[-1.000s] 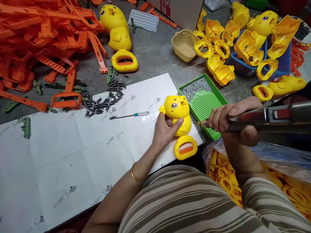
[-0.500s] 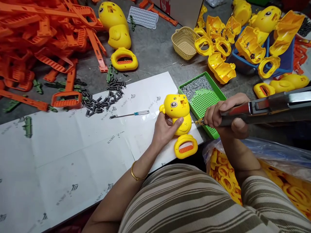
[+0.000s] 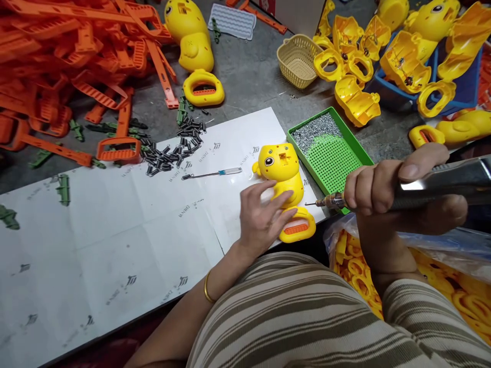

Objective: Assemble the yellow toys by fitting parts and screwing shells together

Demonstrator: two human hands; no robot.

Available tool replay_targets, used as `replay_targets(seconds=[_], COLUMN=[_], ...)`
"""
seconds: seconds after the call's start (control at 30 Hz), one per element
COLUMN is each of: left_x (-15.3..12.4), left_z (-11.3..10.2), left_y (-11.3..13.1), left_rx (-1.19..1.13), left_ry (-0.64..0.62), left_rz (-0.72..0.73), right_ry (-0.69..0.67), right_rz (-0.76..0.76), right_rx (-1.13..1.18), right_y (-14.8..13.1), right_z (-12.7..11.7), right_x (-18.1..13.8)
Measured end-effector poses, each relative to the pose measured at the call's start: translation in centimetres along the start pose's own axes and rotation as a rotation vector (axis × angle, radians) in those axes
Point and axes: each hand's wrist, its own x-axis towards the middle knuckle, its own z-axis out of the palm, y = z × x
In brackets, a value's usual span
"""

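Observation:
A yellow duck-shaped toy (image 3: 282,162) with a round eye lies on the white sheet, its ring handle (image 3: 283,234) with an orange ribbed grip towards my body. Over its lower body and handle is my left hand (image 3: 261,217), fingers spread; whether they touch the plastic I cannot tell. My right hand (image 3: 379,184) is wrapped round an electric screwdriver (image 3: 441,184). The screwdriver's thin bit points left, its tip just right of the toy and apart from it. Beyond the bit is a green tray (image 3: 333,161) with small metal screws at its far end.
A hand screwdriver (image 3: 230,170) and a heap of black springs (image 3: 164,159) lie left of the toy. Orange frames (image 3: 80,61) are piled at far left. Beige basket (image 3: 299,61), yellow shells and blue bins (image 3: 391,92) stand behind. A bag of yellow parts (image 3: 356,276) is at right.
The screwdriver has drawn back to the right, away from the toy's side. My left hand has loosened from the toy's body, its fingers now spread lower down. The view has shifted slightly.

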Motion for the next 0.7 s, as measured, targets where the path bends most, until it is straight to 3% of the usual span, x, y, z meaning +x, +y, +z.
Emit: replay_targets(seconds=[0.07,0.13,0.43,0.57,0.7], left_x=[0.4,0.7,0.5,0.6,0.3], left_z=[0.0,0.2,0.4,0.6,0.9], left_y=[0.4,0.5,0.2,0.3,0.0], left_rx=[-0.006,-0.039,-0.129,-0.151,-0.006], left_ry=[-0.073,-0.095,-0.067,-0.078,-0.017], left_rz=[0.142,0.175,0.154,0.113,-0.014], right_ry=[-0.019,-0.043,-0.131,-0.151,-0.109], right_rz=[0.071,0.093,0.143,0.099,0.005], right_rx=[-0.006,-0.003,0.006,0.015,-0.068], right_y=[-0.6,-0.9,-0.1,0.3,1.1], right_z=[0.4,0.7,0.3,0.5,0.1], right_x=[-0.1,-0.2,-0.8,-0.9,-0.6])
